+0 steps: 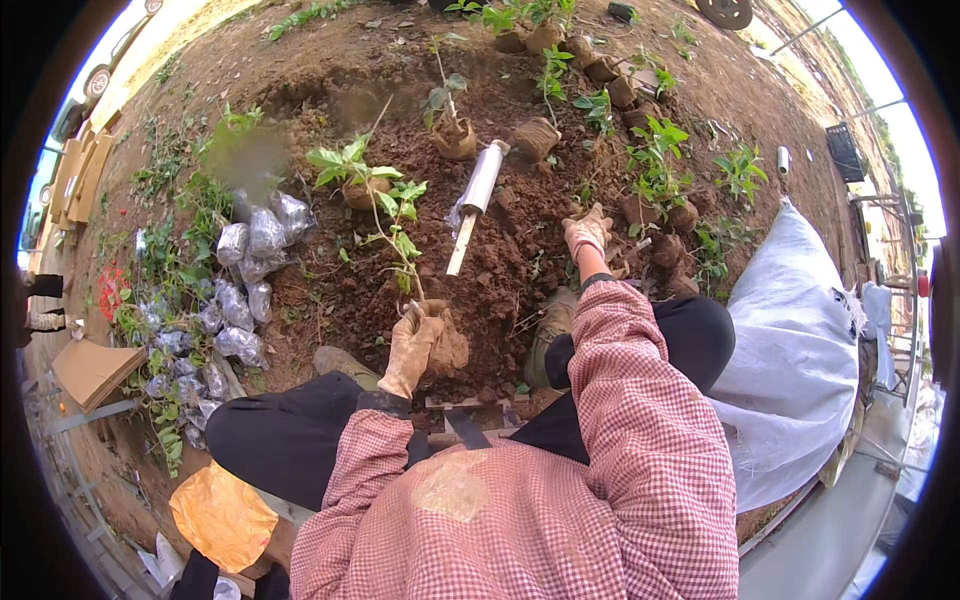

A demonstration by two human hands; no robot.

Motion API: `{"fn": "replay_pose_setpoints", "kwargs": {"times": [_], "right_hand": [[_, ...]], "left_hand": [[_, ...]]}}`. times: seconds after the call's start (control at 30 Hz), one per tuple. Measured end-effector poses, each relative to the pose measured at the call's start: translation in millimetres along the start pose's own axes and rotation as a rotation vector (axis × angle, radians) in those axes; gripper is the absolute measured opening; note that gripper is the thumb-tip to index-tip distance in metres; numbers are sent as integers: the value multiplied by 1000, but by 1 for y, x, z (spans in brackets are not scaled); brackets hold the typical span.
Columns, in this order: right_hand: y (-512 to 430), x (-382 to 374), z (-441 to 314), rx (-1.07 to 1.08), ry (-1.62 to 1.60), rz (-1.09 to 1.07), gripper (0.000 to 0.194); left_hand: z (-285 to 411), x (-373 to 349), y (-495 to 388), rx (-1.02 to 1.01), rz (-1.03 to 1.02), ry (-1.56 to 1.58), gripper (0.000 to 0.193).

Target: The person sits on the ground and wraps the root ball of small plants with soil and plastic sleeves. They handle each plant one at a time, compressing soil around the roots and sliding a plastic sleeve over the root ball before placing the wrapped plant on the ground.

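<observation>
My left hand [411, 345], in a soiled glove, grips a leafy seedling [394, 225] low on its stem. The seedling's soil root ball [450, 346] sits against the fingers, above the loose reddish-brown soil [495, 300]. My right hand [589, 229], also gloved, is stretched forward over the soil, left of some potted seedlings [660, 157]. Whether its fingers hold anything is unclear. Between and beyond my hands lies a roll of clear plastic film [484, 176] on a wooden stick [461, 246].
Plants with root balls wrapped in plastic film [238, 307] are heaped on the left. A full white woven sack [795, 352] stands by my right knee. More root balls [536, 139] lie ahead. Cardboard [97, 371] and an orange bag [221, 517] are at lower left.
</observation>
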State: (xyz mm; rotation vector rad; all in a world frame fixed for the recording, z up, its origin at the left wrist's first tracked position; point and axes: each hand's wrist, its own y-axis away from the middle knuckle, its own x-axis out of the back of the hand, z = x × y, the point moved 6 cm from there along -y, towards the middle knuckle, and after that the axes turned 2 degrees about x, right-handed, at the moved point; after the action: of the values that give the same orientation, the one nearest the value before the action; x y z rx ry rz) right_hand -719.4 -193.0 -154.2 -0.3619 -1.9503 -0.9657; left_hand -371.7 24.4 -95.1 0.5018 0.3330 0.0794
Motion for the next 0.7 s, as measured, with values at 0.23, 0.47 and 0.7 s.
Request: {"fn": "replay_pose_setpoints", "kwargs": {"times": [0.23,0.47,0.7], "right_hand": [[-40,-7,7,176,166,174,47],[25,-2,-70,524,-971,-215,11],[216,52,-125,1059,-661,-1004,30]], "left_hand": [[1,14,-8,20,-18,131,34],[1,13,-17,-29,13,197,32],[9,0,-13,59,-45,285,38]]}}
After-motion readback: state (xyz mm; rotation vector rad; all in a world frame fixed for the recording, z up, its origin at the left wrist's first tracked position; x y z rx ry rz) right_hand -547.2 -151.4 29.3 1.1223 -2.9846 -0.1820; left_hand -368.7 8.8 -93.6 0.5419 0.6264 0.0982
